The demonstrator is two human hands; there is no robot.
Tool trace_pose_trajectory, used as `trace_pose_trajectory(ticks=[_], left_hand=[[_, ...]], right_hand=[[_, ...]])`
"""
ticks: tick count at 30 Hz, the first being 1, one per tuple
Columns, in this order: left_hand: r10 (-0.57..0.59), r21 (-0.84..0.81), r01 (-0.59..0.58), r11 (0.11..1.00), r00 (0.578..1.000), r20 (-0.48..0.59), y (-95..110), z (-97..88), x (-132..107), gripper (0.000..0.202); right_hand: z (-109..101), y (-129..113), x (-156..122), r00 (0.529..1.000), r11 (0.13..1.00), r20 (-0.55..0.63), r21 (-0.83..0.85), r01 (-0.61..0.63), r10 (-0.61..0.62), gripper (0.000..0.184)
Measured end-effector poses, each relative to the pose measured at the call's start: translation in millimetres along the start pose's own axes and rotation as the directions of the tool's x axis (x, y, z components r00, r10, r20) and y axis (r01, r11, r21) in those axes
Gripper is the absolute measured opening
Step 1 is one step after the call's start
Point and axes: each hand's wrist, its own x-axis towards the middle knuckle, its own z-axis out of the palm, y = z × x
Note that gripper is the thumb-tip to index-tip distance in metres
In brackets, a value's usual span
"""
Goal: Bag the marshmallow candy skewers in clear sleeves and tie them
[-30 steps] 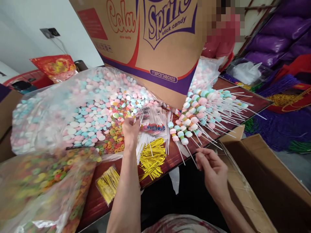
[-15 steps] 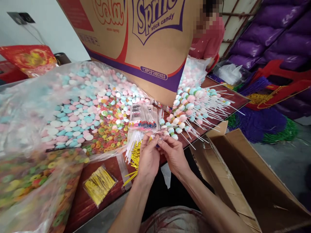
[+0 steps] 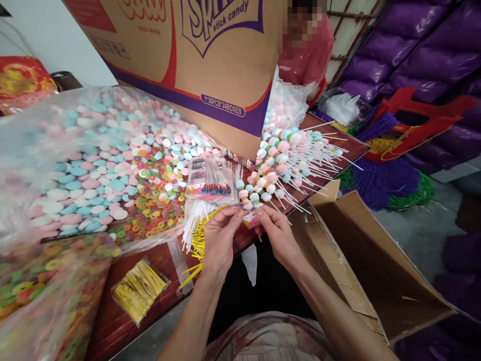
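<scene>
Both hands pinch one clear candy sleeve over the table's near edge.

The left hand (image 3: pixel 220 240) and right hand (image 3: pixel 281 234) each close thumb and fingertips on one end of the clear sleeve (image 3: pixel 249 217), just above the red-brown table (image 3: pixel 158 258). Loose yellow twist ties (image 3: pixel 195 243) lie beside the left hand. A stack of sleeves (image 3: pixel 210 179) sits just beyond, then the candy skewers (image 3: pixel 285 158) and a bag of pastel candy discs (image 3: pixel 86 150). A "stick candy" carton (image 3: pixel 195 60) stands behind.
</scene>
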Motion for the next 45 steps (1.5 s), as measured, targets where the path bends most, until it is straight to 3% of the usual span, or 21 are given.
trace_pose_trajectory(ticks=[3,6,10,12,16,20,23,26,31,36,39,42,45], left_hand=[[0.002,-0.086,-0.004,0.996,1.000,-0.024,-6.6,7.3,-1.3,0.027],[-0.107,-0.143,0.111,0.983,0.994,0.033,-8.1,10.8,-3.0,0.025],[-0.228,-0.148,0.237,0.960,0.971,0.073,-7.6,14.2,-2.3,0.024],[-0.184,-0.129,0.184,0.974,0.983,0.013,-9.1,17.7,-2.1,0.025],[0.014,-0.018,-0.016,1.000,0.994,-0.111,-14.1,25.1,-4.1,0.027],[-0.055,-0.087,0.048,0.995,0.995,-0.080,-14.6,25.5,-2.3,0.027],[-0.038,-0.138,0.023,0.990,0.994,-0.106,-11.5,24.6,2.6,0.026],[0.016,-0.158,-0.047,0.986,0.982,-0.190,-6.8,23.5,6.9,0.027],[0.138,-0.146,-0.189,0.971,0.943,-0.302,5.1,7.0,13.5,0.024],[0.258,-0.105,-0.318,0.942,0.889,-0.379,17.4,-13.2,23.6,0.027],[0.306,-0.070,-0.368,0.927,0.853,-0.422,20.5,-16.0,27.1,0.029],[0.317,-0.075,-0.380,0.922,0.851,-0.418,19.6,-15.4,26.8,0.032],[0.281,-0.087,-0.343,0.935,0.870,-0.406,16.7,-15.2,25.9,0.031]], right_hand=[[8.0,1.7,-5.0,0.997,0.995,-0.082,0.102,0.016,-0.007,0.024],[5.6,1.3,-5.9,0.987,0.991,-0.159,0.121,0.053,-0.033,0.019],[-9.3,-3.8,-5.6,0.999,1.000,-0.034,0.007,0.025,-0.024,0.028],[-14.9,-6.4,-6.4,1.000,0.999,-0.020,-0.035,0.016,-0.017,0.033],[-19.6,-8.6,-6.5,0.997,0.998,-0.074,-0.051,-0.030,0.026,0.040],[-28.2,-9.2,-1.4,0.996,0.993,-0.066,-0.098,-0.060,0.054,0.044],[-38.7,-9.7,4.3,1.000,0.970,-0.018,-0.244,-0.022,0.018,0.046],[-47.3,-11.2,10.3,0.995,0.875,0.001,-0.475,0.091,-0.103,0.042],[-54.3,-12.7,17.9,0.943,0.599,-0.020,-0.777,0.193,-0.331,0.021],[-40.3,-4.4,14.5,0.942,0.246,0.103,-0.951,0.187,-0.319,0.019],[-25.0,0.9,10.1,0.948,0.068,0.101,-0.990,0.127,-0.301,0.012],[-19.0,5.9,7.6,0.966,0.035,0.004,-0.999,0.013,-0.259,0.006],[-25.3,11.7,4.7,0.958,0.164,-0.062,-0.986,-0.015,-0.281,0.011]])
